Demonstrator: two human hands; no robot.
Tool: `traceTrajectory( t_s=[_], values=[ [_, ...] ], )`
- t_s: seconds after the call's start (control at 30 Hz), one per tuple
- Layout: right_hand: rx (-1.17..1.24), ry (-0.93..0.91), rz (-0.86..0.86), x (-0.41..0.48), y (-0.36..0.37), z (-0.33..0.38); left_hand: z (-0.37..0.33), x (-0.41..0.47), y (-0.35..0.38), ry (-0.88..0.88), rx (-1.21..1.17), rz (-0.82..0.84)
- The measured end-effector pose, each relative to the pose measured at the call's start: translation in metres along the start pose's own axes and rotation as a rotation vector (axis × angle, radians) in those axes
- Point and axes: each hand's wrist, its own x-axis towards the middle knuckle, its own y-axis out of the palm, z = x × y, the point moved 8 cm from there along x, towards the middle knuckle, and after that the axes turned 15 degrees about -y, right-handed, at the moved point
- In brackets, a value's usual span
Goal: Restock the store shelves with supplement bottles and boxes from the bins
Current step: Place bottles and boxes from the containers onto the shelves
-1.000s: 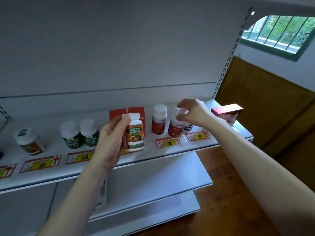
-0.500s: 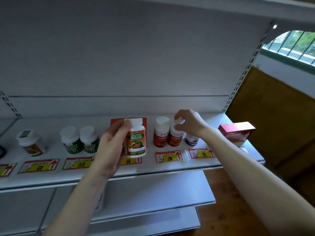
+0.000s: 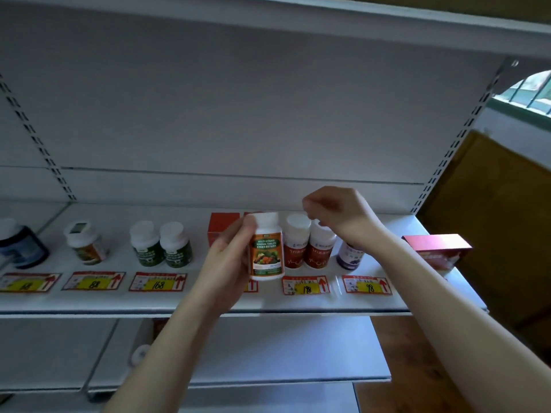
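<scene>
My left hand (image 3: 226, 263) grips a white multivitamin bottle (image 3: 266, 248) with an orange and green label, held upright just in front of the white shelf (image 3: 208, 302). Two red-labelled bottles (image 3: 307, 245) stand side by side on the shelf to its right. My right hand (image 3: 343, 216) hovers above them with fingers curled loosely and nothing in it. Red boxes (image 3: 223, 228) stand behind the held bottle, partly hidden by it.
Along the shelf stand a purple-labelled bottle (image 3: 348, 254), two green bottles (image 3: 161, 245), an orange-labelled bottle (image 3: 85, 244) and a dark blue jar (image 3: 19, 245). A pink-red box (image 3: 438, 251) lies at the right end. Price tags (image 3: 307, 285) line the front edge. Lower shelves (image 3: 268, 353) jut out below.
My right hand has let go of the second red-labelled bottle, which now stands by the first, and lifted above it. My left hand still holds the multivitamin bottle.
</scene>
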Motion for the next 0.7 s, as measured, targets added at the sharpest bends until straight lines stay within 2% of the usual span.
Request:
traceTrajectory(
  t_s=[0.07,0.27,0.4,0.57,0.7],
  values=[
    [0.146,-0.008,0.041,-0.002,0.009,0.018,0.0,-0.002,0.003,0.026,0.012,-0.011],
    [0.329,-0.125,0.155,-0.004,0.032,0.05,-0.004,-0.012,-0.002,0.119,0.079,-0.136],
    [0.337,-0.174,0.195,0.0,0.051,0.059,-0.01,-0.027,-0.02,0.195,0.193,-0.224],
    [0.341,-0.19,0.178,0.014,0.083,0.076,-0.011,-0.06,-0.055,0.236,0.514,-0.294],
    [0.311,-0.242,0.292,0.021,0.117,0.112,-0.02,-0.085,-0.091,0.324,0.551,-0.369]
  ],
)
